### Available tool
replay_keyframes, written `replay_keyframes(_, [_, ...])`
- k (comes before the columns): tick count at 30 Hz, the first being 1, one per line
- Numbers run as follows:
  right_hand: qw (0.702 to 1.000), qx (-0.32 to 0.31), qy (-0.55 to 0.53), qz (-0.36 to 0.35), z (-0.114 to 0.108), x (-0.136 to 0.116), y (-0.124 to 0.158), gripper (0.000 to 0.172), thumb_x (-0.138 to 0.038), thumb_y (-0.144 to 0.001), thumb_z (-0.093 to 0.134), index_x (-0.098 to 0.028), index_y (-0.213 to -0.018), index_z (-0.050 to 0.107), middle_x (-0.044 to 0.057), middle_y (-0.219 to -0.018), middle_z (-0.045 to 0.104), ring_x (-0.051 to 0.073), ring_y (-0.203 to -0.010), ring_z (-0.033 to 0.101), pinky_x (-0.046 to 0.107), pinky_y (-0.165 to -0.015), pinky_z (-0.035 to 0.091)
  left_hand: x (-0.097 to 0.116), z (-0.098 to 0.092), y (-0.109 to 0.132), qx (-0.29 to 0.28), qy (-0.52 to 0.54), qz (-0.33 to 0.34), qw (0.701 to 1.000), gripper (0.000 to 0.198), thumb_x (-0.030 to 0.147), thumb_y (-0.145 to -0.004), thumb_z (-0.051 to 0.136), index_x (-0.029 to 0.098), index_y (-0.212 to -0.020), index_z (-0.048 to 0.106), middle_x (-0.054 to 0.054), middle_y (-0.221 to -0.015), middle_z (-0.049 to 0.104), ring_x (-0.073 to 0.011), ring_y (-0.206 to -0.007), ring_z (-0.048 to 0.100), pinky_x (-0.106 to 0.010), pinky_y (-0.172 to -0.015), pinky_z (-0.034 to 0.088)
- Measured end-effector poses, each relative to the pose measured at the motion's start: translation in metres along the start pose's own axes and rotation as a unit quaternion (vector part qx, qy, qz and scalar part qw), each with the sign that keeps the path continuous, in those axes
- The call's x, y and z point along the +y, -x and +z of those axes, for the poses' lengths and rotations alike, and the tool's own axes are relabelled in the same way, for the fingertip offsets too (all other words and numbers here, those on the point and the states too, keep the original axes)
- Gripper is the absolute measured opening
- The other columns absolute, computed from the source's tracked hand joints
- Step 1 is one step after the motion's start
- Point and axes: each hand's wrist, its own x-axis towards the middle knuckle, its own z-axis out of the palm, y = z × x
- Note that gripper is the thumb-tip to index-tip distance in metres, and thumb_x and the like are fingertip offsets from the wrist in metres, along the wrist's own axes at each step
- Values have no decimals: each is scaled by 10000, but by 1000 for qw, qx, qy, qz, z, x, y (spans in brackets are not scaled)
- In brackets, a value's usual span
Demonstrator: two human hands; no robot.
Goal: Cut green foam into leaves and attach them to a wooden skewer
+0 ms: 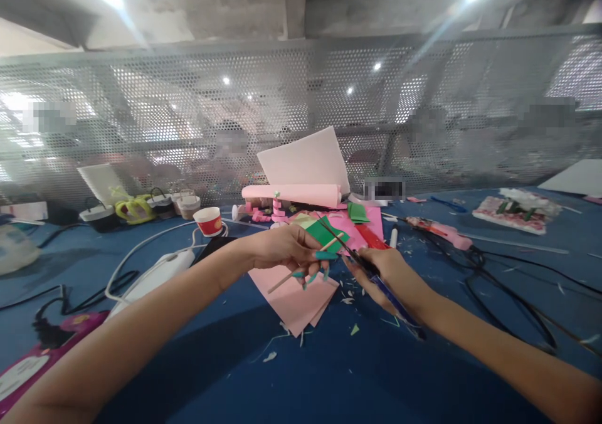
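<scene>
My left hand (pixel 294 251) is in the middle of the view, closed in a pinch on a thin wooden stick (pixel 278 284) that slants up to the right. Its long nails are teal. Just to the right, my right hand (pixel 383 280) is wrapped round scissors (pixel 394 303) with dark blue handles. Their narrow blades point up and left, close to the stick's upper end. A green piece of paper (pixel 332 239) shows behind the blades; whether a finger touches it I cannot tell. Beneath my left hand, pink paper sheets (pixel 294 311) lie overlapping on the blue table.
A pink roll (pixel 291 195) and a pale board (pixel 305 160) stand at the back. To the left are a red paper cup (pixel 208 222), a white power strip (pixel 162 273) and cables. A pink glue gun (pixel 442 231) lies right, its black cord trailing. Paper scraps (pixel 348 300) litter the table.
</scene>
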Motion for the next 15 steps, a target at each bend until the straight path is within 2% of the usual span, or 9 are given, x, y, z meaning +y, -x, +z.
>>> replay_keyframes(5, [1000, 17, 16, -5, 3, 5, 1, 273, -341, -855, 522, -182, -635, 545, 2, -496, 561, 119, -443, 548, 207, -418, 347, -1, 10, -2, 94, -126, 34, 987, 190, 169, -790, 549, 121, -642, 659, -24, -548, 631, -64, -431, 491, -192, -452, 386])
replay_keyframes(8, [999, 26, 30, -6, 3, 6, 0, 270, -340, -846, 521, -188, -624, 543, -1, -482, 560, 128, -447, 572, 208, -433, 358, -1, 20, -1, 178, -245, 58, 951, 208, 106, -753, 488, 131, -633, 656, -22, -564, 642, -76, -448, 509, -201, -464, 393])
replay_keyframes(11, [999, 32, 38, -2, 2, 6, 0, 257, -328, -835, 537, -193, -617, 540, -2, -474, 566, 138, -456, 596, 210, -444, 366, 1, 32, 0, 294, -389, 65, 871, 263, 59, -736, 435, 136, -632, 664, -32, -581, 652, -93, -481, 526, -214, -487, 393])
replay_keyframes(15, [998, 32, 47, 9, 3, 3, 2, 286, -320, -842, 530, -200, -583, 518, 6, -467, 566, 139, -436, 584, 217, -418, 343, -2, 49, 1, 371, -558, 93, 737, 301, 36, -751, 394, 139, -733, 676, -59, -640, 670, -128, -538, 567, -233, -526, 421])
